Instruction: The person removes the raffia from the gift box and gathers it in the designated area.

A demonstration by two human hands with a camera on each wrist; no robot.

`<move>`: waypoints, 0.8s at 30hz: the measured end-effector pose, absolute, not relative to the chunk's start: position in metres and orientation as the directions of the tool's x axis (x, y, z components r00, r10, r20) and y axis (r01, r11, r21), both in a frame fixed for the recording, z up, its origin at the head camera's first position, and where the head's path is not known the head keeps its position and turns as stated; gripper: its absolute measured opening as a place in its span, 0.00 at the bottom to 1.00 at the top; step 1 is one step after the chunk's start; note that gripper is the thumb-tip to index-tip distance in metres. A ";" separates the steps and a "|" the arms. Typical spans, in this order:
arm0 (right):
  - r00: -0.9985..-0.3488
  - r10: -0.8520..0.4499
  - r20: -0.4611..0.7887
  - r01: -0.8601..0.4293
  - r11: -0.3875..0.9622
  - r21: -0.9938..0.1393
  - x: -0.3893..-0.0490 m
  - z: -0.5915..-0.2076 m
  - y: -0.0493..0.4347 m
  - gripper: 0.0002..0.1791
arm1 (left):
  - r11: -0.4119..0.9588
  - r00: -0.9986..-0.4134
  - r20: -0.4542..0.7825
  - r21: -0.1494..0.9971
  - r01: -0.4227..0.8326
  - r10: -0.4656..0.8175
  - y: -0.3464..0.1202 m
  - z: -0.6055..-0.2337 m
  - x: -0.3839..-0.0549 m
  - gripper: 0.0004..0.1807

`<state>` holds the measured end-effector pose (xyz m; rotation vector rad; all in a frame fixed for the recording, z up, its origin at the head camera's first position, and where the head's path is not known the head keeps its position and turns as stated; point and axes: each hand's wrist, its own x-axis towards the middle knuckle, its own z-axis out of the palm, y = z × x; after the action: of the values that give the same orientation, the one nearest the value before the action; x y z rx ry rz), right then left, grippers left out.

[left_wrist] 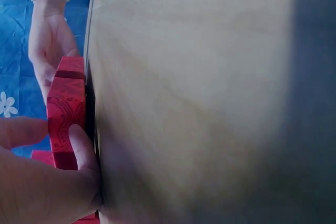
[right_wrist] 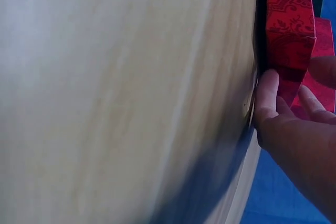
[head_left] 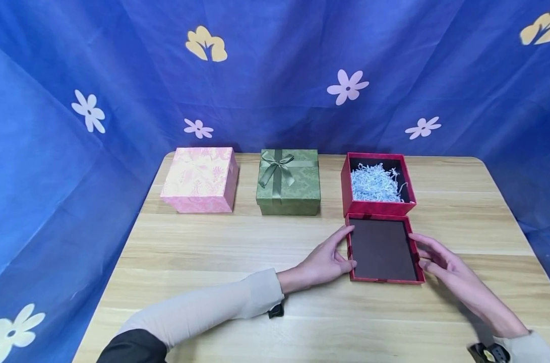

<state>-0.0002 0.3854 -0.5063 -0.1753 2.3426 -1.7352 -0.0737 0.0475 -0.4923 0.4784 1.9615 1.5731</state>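
An upturned red box lid [head_left: 383, 249] with a dark inside lies low over the table, right in front of the open red box [head_left: 378, 207]. My left hand [head_left: 322, 261] holds its left side, with fingertips at the rim. On the opposite side, my right hand [head_left: 451, 275] grips the right wall between thumb and fingers. The left wrist view shows the lid's patterned red side [left_wrist: 67, 103] between finger and thumb. In the right wrist view, the right fingers [right_wrist: 269, 90] touch a corner of it. Pale blue shredded paper [head_left: 375, 184] fills the red box.
A closed green gift box [head_left: 289, 184] with a ribbon bow stands left of the red box. Farther left sits a closed pink box [head_left: 199, 179]. All stand near the back edge of the wooden table [head_left: 202, 247], before a blue flowered cloth [head_left: 275, 91].
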 end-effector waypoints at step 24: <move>-0.995 0.059 0.080 -0.043 0.470 -0.882 -0.046 -0.450 0.369 0.43 | 0.053 -0.867 -0.076 0.997 -0.058 0.492 0.061 -0.464 -0.122 0.64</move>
<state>-0.0459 0.3686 -0.4499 0.0155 2.7769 -1.6699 -0.1223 0.0608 -0.4641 0.4348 1.9401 1.8690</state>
